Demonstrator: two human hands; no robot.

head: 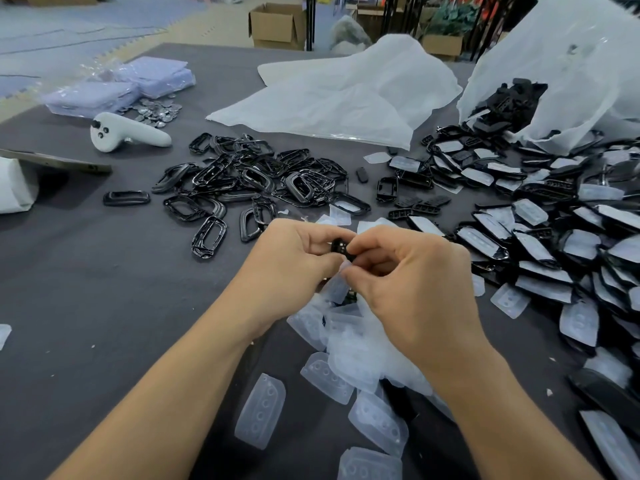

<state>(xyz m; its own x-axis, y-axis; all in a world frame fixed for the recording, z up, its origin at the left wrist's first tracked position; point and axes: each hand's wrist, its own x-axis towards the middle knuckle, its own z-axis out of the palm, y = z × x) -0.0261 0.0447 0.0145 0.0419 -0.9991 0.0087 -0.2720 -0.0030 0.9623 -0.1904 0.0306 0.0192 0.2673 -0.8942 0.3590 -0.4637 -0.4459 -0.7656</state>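
Note:
My left hand [291,258] and my right hand [408,271] meet at the middle of the table, and both pinch one small black plastic part [341,247] with a clear rubbery pad [337,285] hanging under it. Most of the part is hidden by my fingers. Below my hands lies a heap of translucent button pads [346,344]. Beyond my hands is a pile of glossy black frames [249,178]. To the right spreads a large pile of black shells fitted with pads [554,230].
A dark grey cloth covers the table [104,278]. A white controller [128,133] lies far left, near coin-like metal discs [156,110] and bagged lilac packs [121,84]. White plastic bags [346,95] lie at the back; one at the right [554,64] spills black parts. Cardboard boxes [277,26] stand behind.

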